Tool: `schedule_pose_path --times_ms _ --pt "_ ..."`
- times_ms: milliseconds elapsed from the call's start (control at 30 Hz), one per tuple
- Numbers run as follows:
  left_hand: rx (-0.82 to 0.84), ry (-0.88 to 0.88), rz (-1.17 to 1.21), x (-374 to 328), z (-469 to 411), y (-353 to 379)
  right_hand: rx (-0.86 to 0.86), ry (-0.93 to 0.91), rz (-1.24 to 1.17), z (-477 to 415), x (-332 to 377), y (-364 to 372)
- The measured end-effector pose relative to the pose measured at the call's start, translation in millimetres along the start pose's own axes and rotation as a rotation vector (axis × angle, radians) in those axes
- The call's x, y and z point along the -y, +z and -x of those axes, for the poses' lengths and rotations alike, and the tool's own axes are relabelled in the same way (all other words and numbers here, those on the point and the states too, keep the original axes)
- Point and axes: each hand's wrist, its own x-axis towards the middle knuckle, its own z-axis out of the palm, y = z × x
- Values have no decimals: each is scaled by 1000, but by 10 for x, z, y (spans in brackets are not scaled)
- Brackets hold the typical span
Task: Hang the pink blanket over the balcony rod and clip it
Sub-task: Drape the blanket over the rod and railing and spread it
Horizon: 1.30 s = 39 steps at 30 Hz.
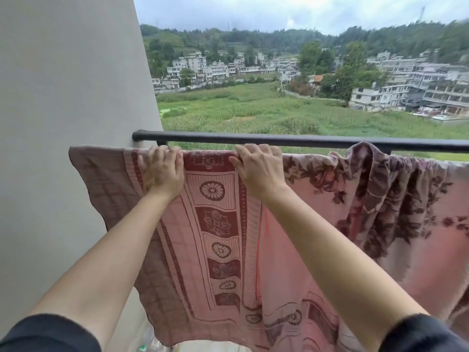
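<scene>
The pink blanket hangs draped just below the black balcony rod, its right part bunched. The left hand and right hand grip its top fold, fingers curled over it

left: wall blocks; ahead: black rail bars, blanket curtains below; above rail: open air

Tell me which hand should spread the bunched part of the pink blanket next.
The right hand: it grips the pink patterned blanket nearer its bunched fold. The left hand holds the end by the grey wall, farther away.
</scene>
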Motion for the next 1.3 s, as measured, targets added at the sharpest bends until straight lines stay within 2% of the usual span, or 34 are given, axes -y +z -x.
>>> schedule_pose_path --times_ms 167,233,333,433,467,533,633,700,867,900,967,1033,1067,1133,1200,1300 --pt "-62 111 46 91 -6 74 -288 -39 34 88 -191 53" --pt "-87 121 64 126 -15 124 -330 -11 21 132 -151 99" --pt "-127 59 110 99 -25 156 -240 -16 23 158 -121 122" --pt "-155 -6 152 -77 -27 143 -213 160 20 213 -381 -6" --pt "-178 40 180 -197 -24 138 -220 233 64 256 -527 -52" --pt "-225 249 251 -539 3 137 -181 319 167 371 -807 -139" --pt "-163 493 308 -1079 130 180 -103 310 261 552 -1120 -264" --pt "-119 509 302 -1239 204 223 -84 385 304 640 -1306 -393" --pt "-181 503 275 -1180 191 340 -53 665 339 647 -1358 -496" --pt "-181 491 290 -1193 190 334 -74 659 311 599 -1235 -475" --pt "-169 463 324 -1232 201 308 -83 486 223 508 -952 -380" --pt "-160 451 337 -1244 215 296 0 275 148 482 -749 -255" --pt "-154 454 328 -1234 215 299 29 232 129 485 -735 -224" --pt "-141 466 292 -1186 203 299 -14 249 112 517 -892 -298" --pt "-130 463 257 -1120 188 298 -87 372 136 658 -1250 -453" --pt "-146 485 231 -1078 194 303 -74 535 217 930 -1729 -779"
